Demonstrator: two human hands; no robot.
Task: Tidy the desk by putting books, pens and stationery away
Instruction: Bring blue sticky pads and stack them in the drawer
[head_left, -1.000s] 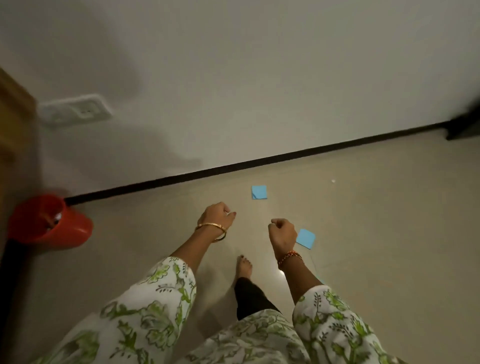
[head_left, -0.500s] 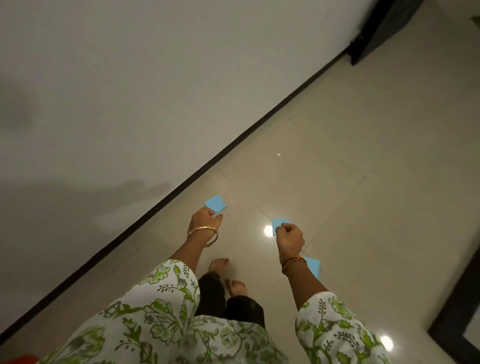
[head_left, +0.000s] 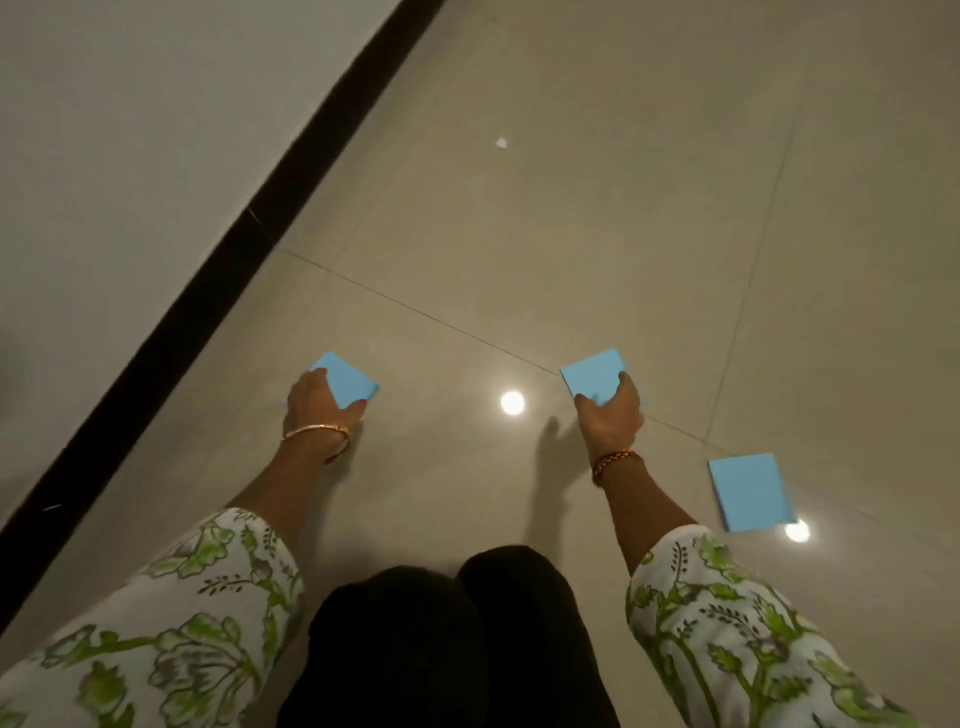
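- Blue sticky-note pads, three in count, lie on the glossy beige floor tiles (head_left: 597, 234): the left pad (head_left: 348, 382), the middle pad (head_left: 592, 376), and the right pad (head_left: 750, 491).
- Left pad: sits near the black skirting strip (head_left: 218, 270) at the foot of the white wall (head_left: 130, 130). My left hand (head_left: 322, 402) reaches down onto its near edge, fingers curled over that edge and thumb at the pad's side; whether the pad is lifted off the tile I cannot tell.
- Middle pad: lies across a tile joint. My right hand (head_left: 610, 415) covers its near corner, fingers bent around the edge, gripping it.
- Right pad: lies alone, well apart from both hands, just beside a ceiling-light reflection (head_left: 797, 531). A second reflection (head_left: 512, 402) shines between my two hands.
- One small white paper scrap (head_left: 501, 144) rests farther out on the tiles.
- Arms: both extend forward and downward, roughly parallel, in green-and-white floral sleeves (head_left: 197, 597). One gold bangle (head_left: 317, 434) circles my left wrist; one red-and-orange thread bracelet (head_left: 615, 461) circles my right.
- My knees (head_left: 447, 623), in black cloth, are between the arms.
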